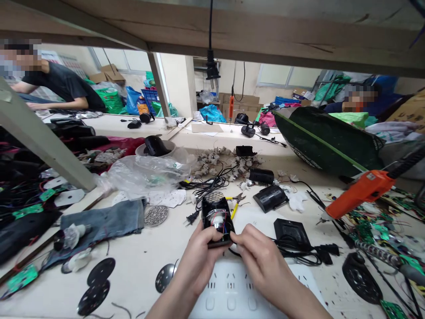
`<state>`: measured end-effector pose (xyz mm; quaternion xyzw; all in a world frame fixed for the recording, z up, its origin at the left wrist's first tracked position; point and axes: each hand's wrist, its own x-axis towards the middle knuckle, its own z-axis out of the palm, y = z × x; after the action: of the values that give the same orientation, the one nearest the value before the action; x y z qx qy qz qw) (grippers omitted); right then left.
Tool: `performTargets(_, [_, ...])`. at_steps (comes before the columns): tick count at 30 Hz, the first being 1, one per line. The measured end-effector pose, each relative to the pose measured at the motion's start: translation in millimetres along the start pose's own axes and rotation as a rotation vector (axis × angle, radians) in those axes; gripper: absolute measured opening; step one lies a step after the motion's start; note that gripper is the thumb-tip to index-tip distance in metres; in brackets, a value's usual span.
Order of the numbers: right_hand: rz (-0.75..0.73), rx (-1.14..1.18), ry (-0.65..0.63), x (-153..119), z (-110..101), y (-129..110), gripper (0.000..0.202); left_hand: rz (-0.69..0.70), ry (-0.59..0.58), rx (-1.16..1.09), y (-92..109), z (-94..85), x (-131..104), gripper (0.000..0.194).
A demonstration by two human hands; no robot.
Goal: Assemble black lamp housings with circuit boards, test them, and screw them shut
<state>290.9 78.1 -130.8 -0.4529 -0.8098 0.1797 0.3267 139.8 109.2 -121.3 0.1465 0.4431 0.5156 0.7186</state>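
white workbench (129,266) runs beneath a worker's hands and well out to both sides, under a broad shelf (282,35) overhead. far beyond the hands, pale walls and windows back a room of cartons and coloured bags; ahead to the left, a person in a dark shirt (66,84) leans forward, and a second is partly hidden at far right. beyond the right hand (262,259) bulges a dark green sack (325,137); left of the left hand (201,252) stands a post (46,133), with a clear plastic bag (149,170) and denim cloth (106,221) nearer. a white power strip (230,292) lies directly below both hands, partly covered by them. the left hand grips the near end of an open black housing (205,212); the right thumb and forefinger close narrowly at its near right corner, whether on a wire cannot be told. an orange electric screwdriver (358,195) hangs right of the right hand, close to scattered green circuit boards (372,221). just beyond that hand lie a black adapter (292,231) and cord; farther off, black shells (270,198). yellow-handled cutters (235,210) rest behind the housing, partly blocked by it. small silvery parts (156,215) fill a round patch beyond the left hand.
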Motion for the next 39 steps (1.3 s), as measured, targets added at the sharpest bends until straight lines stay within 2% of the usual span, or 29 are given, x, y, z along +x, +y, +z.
performTargets(2, [0.098, 0.13, 0.023, 1.4, -4.8, 1.5, 0.023, -0.032, -0.032, 0.003, 2.0, 1.0, 1.8, 0.019])
performTargets(5, [0.158, 0.172, 0.081, 2.4, -9.5, 2.3, 0.02, -0.072, -0.047, 0.033, 2.0, 0.1, 5.7, 0.019])
performTargets(8, [0.104, 0.123, 0.125, 0.0, -8.5, 1.7, 0.025, -0.058, -0.029, 0.095, -0.5, -3.2, 8.4, 0.022])
performTargets(11, [0.031, 0.056, 0.139, -3.9, -3.7, 0.7, 0.027, -0.051, -0.07, 0.103, -2.9, -6.1, 7.3, 0.027])
performTargets(15, [-0.031, -0.014, 0.163, -8.1, 1.7, -1.3, 0.027, -0.022, -0.122, 0.15, -4.6, -6.2, 2.2, 0.045])
performTargets(20, [0.034, 0.078, 0.154, -14.4, 5.0, 0.1, 0.016, 0.057, -0.133, 0.188, -6.9, -4.6, -1.8, 0.064])
performTargets(23, [0.105, 0.146, 0.176, -18.5, 6.4, 2.4, 0.014, 0.089, -0.126, 0.223, -7.9, -6.1, -1.5, 0.065])
performTargets(25, [0.109, 0.162, 0.125, -20.0, 4.5, 2.8, 0.012, 0.091, -0.124, 0.261, -8.1, -7.9, -0.6, 0.065])
performTargets(28, [0.079, 0.156, 0.035, -19.4, -5.3, 1.9, 0.008, 0.13, -0.148, 0.348, -7.3, -9.3, -0.5, 0.068])
performTargets(29, [0.067, 0.146, 0.048, -18.5, -10.1, 1.2, 0.008, 0.148, -0.156, 0.385, -6.7, -9.0, -1.2, 0.07])
performTargets(32, [-0.009, 0.104, 0.198, -14.3, -24.5, -1.8, 0.012, 0.165, -0.178, 0.488, -4.7, -5.2, -6.1, 0.077])
performTargets(34, [-0.081, 0.079, 0.23, -10.0, -30.3, -4.9, 0.02, 0.149, -0.2, 0.536, -4.1, -1.6, -10.4, 0.076])
performTargets(37, [-0.166, 0.052, 0.126, -0.7, -30.9, -10.4, 0.035, 0.162, -0.2, 0.608, -5.4, 2.8, -15.3, 0.069])
performTargets(39, [-0.184, 0.039, 0.04, 7.1, -27.5, -13.2, 0.036, 0.189, -0.176, 0.676, -7.3, 4.2, -16.5, 0.068])
